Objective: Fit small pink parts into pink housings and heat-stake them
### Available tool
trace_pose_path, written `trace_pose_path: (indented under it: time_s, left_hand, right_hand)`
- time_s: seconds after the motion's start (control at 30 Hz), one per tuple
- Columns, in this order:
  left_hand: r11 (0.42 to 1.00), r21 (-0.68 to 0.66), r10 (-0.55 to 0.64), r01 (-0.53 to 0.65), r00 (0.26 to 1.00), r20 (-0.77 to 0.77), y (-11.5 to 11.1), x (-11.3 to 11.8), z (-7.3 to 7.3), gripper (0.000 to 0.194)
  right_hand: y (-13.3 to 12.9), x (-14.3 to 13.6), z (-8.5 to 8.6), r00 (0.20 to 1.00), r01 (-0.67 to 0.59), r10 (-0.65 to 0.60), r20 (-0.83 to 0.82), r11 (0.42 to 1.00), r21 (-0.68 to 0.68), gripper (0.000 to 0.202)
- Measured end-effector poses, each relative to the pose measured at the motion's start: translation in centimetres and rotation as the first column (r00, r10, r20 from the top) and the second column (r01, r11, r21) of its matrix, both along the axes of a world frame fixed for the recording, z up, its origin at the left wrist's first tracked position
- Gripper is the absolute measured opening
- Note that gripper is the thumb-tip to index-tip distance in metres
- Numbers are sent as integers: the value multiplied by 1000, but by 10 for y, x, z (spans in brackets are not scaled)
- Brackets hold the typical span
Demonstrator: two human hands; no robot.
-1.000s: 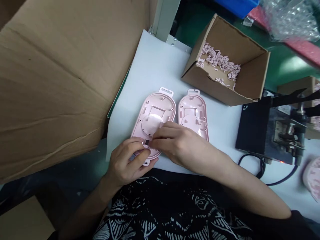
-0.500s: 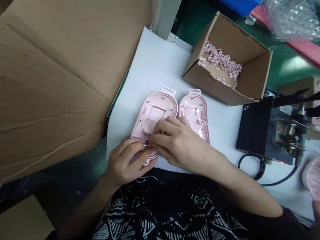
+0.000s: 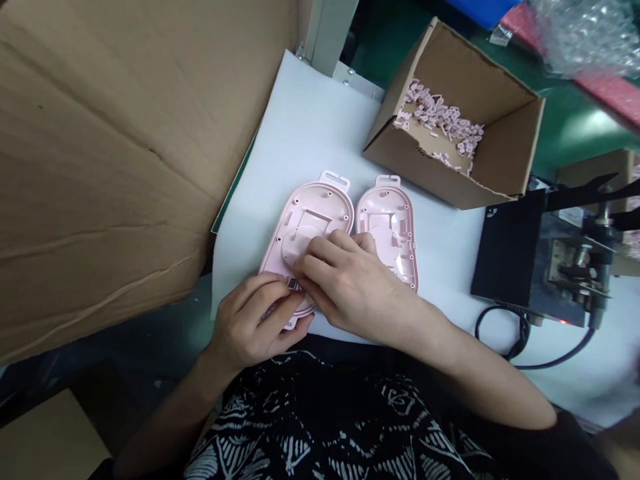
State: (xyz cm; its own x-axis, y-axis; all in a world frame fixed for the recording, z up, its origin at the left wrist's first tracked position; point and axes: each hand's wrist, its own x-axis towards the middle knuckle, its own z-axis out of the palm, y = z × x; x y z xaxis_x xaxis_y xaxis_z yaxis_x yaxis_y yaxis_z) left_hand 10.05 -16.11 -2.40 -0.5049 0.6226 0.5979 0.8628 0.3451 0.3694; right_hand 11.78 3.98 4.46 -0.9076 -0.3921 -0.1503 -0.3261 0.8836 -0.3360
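Note:
A pink plastic shell half (image 3: pixel 280 250) with screw posts and a slotted tab lies face up in front of me. My left hand (image 3: pixel 255 317) grips its lower left edge, fingertips over the rim and thumb near the bottom tab. Between the hands, a small dark square part (image 3: pixel 293 284) sits in the shell's lower end. My right hand (image 3: pixel 343 277) reaches over the shell from the right with its fingers pinched together beside that part. Whatever those fingertips hold is hidden. A second pink shell half (image 3: pixel 385 203) lies to the right, partly behind my right hand.
A cardboard box (image 3: pixel 450 180) holding small pink parts stands at the back right. Right of the white mat (image 3: pixel 310 120) are a black soldering station (image 3: pixel 510 253) and its cable (image 3: pixel 545 365). A large cardboard carton (image 3: pixel 125 167) rises on the left.
My right fingertips have shifted slightly up and left beside the dark part. My left hand stays on the shell. The pink piece and fingers at the far right edge have gone from view.

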Motion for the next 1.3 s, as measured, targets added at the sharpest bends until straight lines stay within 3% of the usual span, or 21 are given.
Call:
trace_pose_path:
  time_s: [0.27, 0.63, 0.73, 0.8, 0.87, 0.93, 1.07, 1.2, 1.3]
  left_hand:
    - [999, -41, 29, -30, 999, -20, 0, 1, 1, 25]
    - [996, -88, 18, -20, 1000, -24, 3, -1, 2, 23]
    - [994, -107, -5, 1, 999, -35, 0, -5, 7, 25]
    - [992, -114, -53, 48, 998, -40, -7, -14, 16, 26]
    - [985, -140, -106, 101, 994, -28, -17, -28, 26, 23]
    - [984, -171, -56, 50, 998, -27, -23, -41, 32, 21]
    - [975, -109, 195, -195, 981, -15, -6, -45, 30, 37]
    - [942, -249, 208, -224, 974, -88, 30, -40, 22, 28]
    - [949, -276, 148, -154, 988, -41, 41, -60, 26, 14]
  right_hand:
    - [-3, -6, 1, 999, 37, -37, 16, 999, -32, 16]
    - [-10, -12, 5, 1000, 12, -13, 13, 999, 40, 14]
    - [-8, -11, 4, 1000, 24, -23, -18, 999, 45, 10]
    - [4, -8, 7, 998, -23, 21, -64, 999, -37, 9]
    - [24, 3, 12, 991, -57, 33, -133, 981, -186, 17]
    - [46, 22, 14, 986, -11, -36, -165, 962, -274, 27]
    - [71, 70, -2, 977, 115, -132, -168, 988, -106, 63]
    - [83, 108, -27, 940, 168, -159, -302, 986, 2, 41]
    - [101, 129, -28, 916, 210, -206, -344, 977, -25, 35]
